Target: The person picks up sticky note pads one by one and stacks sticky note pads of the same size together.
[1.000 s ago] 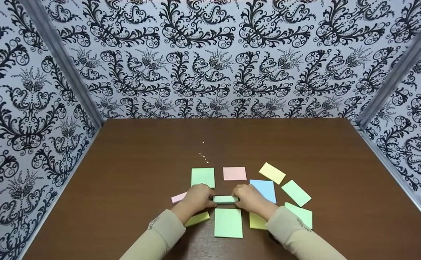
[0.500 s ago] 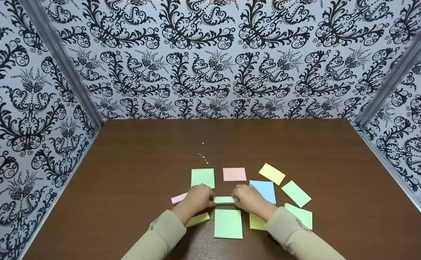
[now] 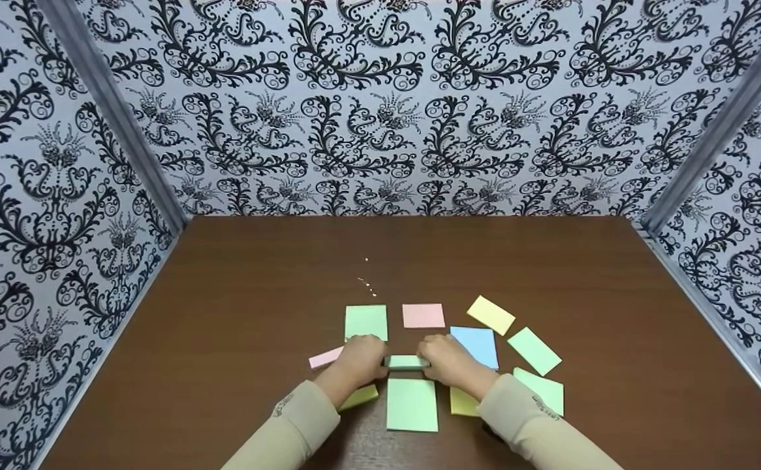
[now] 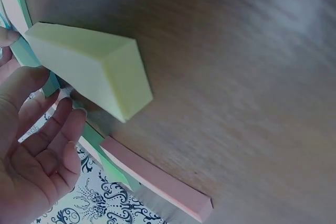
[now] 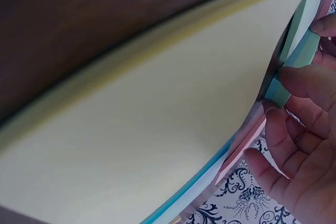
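Note:
My left hand and right hand pinch opposite ends of a narrow green sticky note pad between thumb and fingers. Its bluish-green side shows in the right wrist view. On the near side of it lies a larger green pad. A yellow pad and a narrow pink pad lie by my left hand. Under my right wrist is another yellow pad, partly hidden by the arm. Just beyond that hand sits a blue pad.
Behind the hands lie a green pad and a pink pad. Farther right are a yellow pad and two green pads, one slanted and one beside my right sleeve. Patterned walls enclose the brown table.

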Available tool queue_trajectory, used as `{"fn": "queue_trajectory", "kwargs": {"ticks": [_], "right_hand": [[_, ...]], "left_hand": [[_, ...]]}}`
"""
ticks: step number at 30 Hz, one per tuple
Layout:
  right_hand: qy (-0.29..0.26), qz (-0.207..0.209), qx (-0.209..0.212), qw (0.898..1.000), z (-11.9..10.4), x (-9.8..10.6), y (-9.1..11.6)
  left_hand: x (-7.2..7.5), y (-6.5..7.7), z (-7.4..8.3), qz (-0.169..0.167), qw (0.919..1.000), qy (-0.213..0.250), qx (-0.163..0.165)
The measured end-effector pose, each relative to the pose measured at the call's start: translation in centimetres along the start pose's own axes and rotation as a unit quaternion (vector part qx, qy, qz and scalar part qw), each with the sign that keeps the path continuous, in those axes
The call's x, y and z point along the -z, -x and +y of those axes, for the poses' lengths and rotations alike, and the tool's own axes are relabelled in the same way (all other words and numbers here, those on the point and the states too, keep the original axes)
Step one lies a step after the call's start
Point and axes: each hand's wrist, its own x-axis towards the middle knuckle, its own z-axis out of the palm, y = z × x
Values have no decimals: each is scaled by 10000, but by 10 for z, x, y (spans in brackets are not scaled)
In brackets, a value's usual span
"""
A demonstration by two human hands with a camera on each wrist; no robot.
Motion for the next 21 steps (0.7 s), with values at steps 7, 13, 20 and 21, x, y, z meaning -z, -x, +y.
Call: {"fn": "queue_trajectory", "kwargs": {"ticks": [7, 13, 20, 21], "right_hand": [[-367, -265, -88, 9989, 3, 3, -1], [-522, -512, -175, 9972, 4, 4, -4], [-77, -624, -271, 9977, 5, 6, -5], [19, -643, -259, 9976, 5, 7, -5]], "left_hand": [[-10, -1, -4, 467, 9980, -350, -241], [-10, 0, -4, 573, 9980, -83, -267], [-10, 0, -5, 618, 9976, -118, -297], [-10, 1, -5, 615, 9976, -106, -304]]}}
